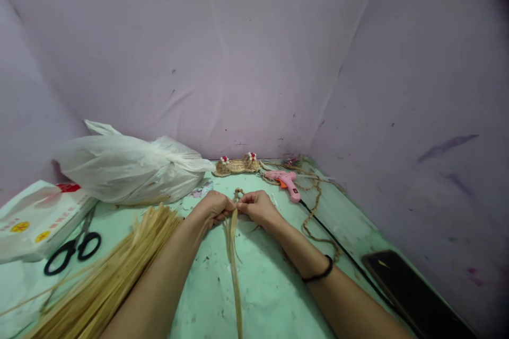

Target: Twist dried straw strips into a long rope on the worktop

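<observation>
In the middle of the green tabletop, my left hand (pixel 218 207) and my right hand (pixel 257 206) meet, fingertips pinched close together. Between them is a braided straw cord (pixel 237 192), its finished end curling up just beyond my fingers. Loose straw strips (pixel 234 259) hang from the pinch toward me, one long strip reaching the bottom of the view. Both hands are closed on the straw where the braid and the loose strips join. The exact grip of each fingertip is too small to make out.
A bundle of dry straw (pixel 115 270) lies beside my left forearm, with black-handled scissors (pixel 73 249) and a tissue pack (pixel 43 220) farther left. Behind stand a white plastic bag (pixel 131 169) and a woven straw piece (pixel 237 166). Rightward lie a pink glue gun (pixel 284 180), its cable, and a phone (pixel 413 296).
</observation>
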### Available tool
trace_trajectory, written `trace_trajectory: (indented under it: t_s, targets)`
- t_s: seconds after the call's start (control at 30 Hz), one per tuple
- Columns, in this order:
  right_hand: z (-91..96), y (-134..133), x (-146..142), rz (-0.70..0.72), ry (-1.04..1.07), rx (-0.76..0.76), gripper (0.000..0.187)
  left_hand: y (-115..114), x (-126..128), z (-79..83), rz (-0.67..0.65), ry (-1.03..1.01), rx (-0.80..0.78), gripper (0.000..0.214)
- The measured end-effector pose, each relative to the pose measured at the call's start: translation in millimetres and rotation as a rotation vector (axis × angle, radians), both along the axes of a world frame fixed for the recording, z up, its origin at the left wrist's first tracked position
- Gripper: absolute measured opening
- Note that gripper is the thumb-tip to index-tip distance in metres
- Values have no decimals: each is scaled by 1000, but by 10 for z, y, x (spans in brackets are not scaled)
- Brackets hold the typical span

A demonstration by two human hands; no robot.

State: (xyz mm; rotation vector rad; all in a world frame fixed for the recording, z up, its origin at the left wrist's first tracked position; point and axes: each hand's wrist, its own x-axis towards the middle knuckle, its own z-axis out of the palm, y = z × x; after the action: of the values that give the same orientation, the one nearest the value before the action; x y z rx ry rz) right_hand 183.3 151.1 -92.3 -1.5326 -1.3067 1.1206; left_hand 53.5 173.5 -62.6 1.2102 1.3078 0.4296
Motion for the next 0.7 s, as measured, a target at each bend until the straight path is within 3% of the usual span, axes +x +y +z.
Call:
trace_trajectory:
  t_s: [0.23, 0.33, 0.43, 0.53, 0.6, 0.7]
  targets:
    - [133, -24, -21, -17, 104, -151, 9, -29, 62, 6, -18, 187, 237, 9]
    - [178, -15, -30, -67, 66, -202, 12, -10, 40, -28, -96, 212, 353, 9]
    - [180, -4, -43, -79, 5, -204, 14, 11, -32, 4, -218, 211, 323, 12]
    - [175, -7, -58, -53, 5, -213, 14, 26, -80, 99, -156, 337, 274, 11]
    - [177, -16, -61, -34, 44, -219, 13, 14, -56, 154, -78, 393, 317, 9]
    - [176, -27, -45, -14, 171, -216, 12, -60, 62, 182, -62, 391, 374, 7]
